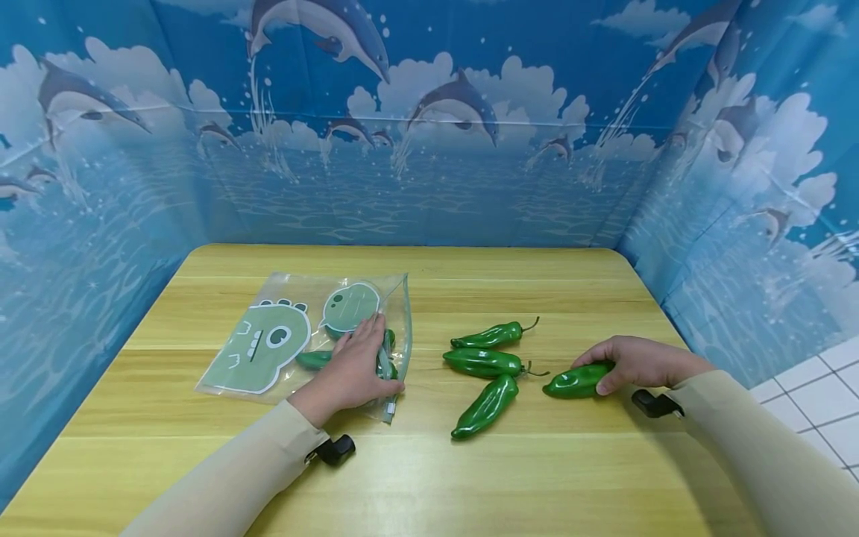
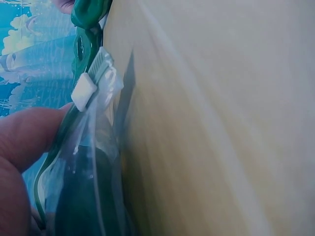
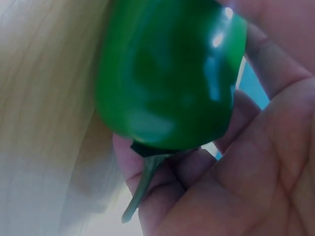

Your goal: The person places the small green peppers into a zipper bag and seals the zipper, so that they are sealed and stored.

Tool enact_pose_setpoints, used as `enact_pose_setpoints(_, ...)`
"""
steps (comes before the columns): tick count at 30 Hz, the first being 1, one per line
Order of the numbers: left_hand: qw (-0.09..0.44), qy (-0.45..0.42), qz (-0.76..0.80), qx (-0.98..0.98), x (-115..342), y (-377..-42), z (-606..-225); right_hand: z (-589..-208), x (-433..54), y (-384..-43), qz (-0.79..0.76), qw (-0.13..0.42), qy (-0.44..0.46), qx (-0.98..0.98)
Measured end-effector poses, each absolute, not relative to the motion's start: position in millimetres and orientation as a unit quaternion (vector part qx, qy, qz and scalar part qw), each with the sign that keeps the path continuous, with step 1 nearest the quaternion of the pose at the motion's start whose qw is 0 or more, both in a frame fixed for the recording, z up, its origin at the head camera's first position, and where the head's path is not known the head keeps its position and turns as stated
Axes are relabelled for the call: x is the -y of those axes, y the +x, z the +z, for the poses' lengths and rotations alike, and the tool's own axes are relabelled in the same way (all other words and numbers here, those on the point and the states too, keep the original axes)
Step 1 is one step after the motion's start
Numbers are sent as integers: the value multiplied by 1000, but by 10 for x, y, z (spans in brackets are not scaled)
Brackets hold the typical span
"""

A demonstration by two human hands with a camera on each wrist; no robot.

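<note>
While right hand point(image 1: 629, 361) pinches pepper point(image 1: 576, 382) | it gleams plump, deep green | left hand point(image 1: 356, 371) lies spread on bag point(image 1: 285, 349)

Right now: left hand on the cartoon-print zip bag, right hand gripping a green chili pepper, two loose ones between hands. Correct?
Count's off: head view shows three green chili peppers between left hand and right hand, not two. Rest holds.

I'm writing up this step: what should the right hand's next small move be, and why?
Probably lift the held pepper and carry it left toward the zip edge of the clear bag: the right hand grips it, the left hand rests on the bag, and green peppers show inside. Three loose peppers lie between, so passing above them seems wise.
</note>
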State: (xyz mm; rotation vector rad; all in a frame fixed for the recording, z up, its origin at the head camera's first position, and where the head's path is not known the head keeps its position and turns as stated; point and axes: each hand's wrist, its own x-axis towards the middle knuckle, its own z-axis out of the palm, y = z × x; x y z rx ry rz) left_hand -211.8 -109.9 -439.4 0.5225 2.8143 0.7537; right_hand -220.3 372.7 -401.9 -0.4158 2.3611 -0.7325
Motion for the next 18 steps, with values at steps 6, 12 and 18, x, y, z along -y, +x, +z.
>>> enact_pose_setpoints(6, 89, 177, 255, -947, 1096, -2112, -4400, -4045, -3747, -2200, -297, 321, -148, -887)
enact_pose_setpoints(12, 88, 176, 252, -948, 1100, -2108, -4410, -4066, -3760, -2201, -308, 323, -153, -882)
enact_pose_setpoints(18, 88, 175, 254, -947, 1097, -2103, -4400, -4091, -3770, -2210, -308, 324, -155, -881)
